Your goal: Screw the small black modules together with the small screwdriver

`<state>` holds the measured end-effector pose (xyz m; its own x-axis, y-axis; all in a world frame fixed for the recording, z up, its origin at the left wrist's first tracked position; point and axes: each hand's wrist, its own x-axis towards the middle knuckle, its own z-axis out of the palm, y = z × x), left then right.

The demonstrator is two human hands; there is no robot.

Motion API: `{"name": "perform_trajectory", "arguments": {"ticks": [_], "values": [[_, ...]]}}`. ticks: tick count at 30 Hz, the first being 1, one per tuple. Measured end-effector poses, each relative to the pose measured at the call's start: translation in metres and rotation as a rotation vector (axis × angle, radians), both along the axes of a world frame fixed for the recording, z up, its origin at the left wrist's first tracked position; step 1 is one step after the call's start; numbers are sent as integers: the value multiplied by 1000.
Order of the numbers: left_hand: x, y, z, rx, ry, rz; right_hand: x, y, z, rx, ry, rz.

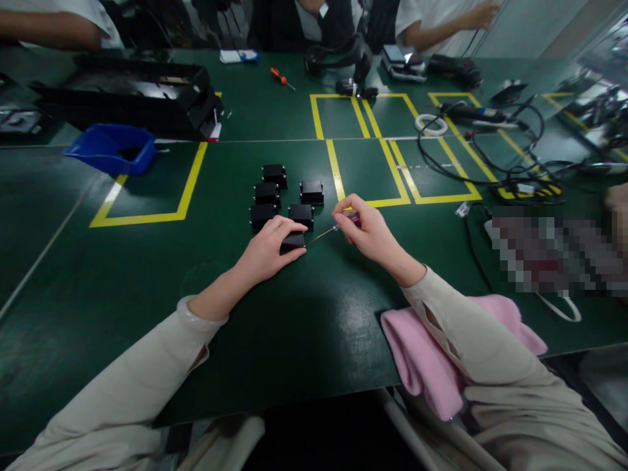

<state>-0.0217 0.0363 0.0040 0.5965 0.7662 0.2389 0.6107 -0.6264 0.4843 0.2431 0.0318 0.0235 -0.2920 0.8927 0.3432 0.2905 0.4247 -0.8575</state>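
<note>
Black boxes (312, 191), six; screwdrivers (336, 227), two

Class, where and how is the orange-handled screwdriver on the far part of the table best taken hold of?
The orange-handled screwdriver is probably best held by its thick handle, coming from above: it lies flat, its thin shaft slanting right and nearer, so the handle gives more to close around.

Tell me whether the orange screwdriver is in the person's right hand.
No, the orange screwdriver lies on the far part of the green table, while the right hand holds a different screwdriver.
</note>
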Motion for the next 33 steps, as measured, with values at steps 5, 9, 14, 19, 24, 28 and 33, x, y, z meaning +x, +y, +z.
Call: {"name": "perform_trajectory", "arguments": {"ticks": [5, 9, 14, 19, 24, 28, 33], "values": [[0, 0, 0, 5, -7, -2, 0, 0, 0, -5, 13, -1], [0, 0, 1, 0, -4, -1, 0, 0, 0, -31, 5, -6], [0, -1, 3, -13, 4, 5, -1, -1, 0, 0, 10, -3], [1, -1, 3, -21, 5, 10, -1, -1, 1, -22, 8, -1], [1, -1, 3, -30, 6, 11, -1, -1, 1, -12, 2, 3], [1, -1, 4, -37, 4, 15, -1, -1, 0, 6, 7, -1], [1, -1, 4, -36, 4, 9, -1, -1, 0, -26, 15, 3]]}}
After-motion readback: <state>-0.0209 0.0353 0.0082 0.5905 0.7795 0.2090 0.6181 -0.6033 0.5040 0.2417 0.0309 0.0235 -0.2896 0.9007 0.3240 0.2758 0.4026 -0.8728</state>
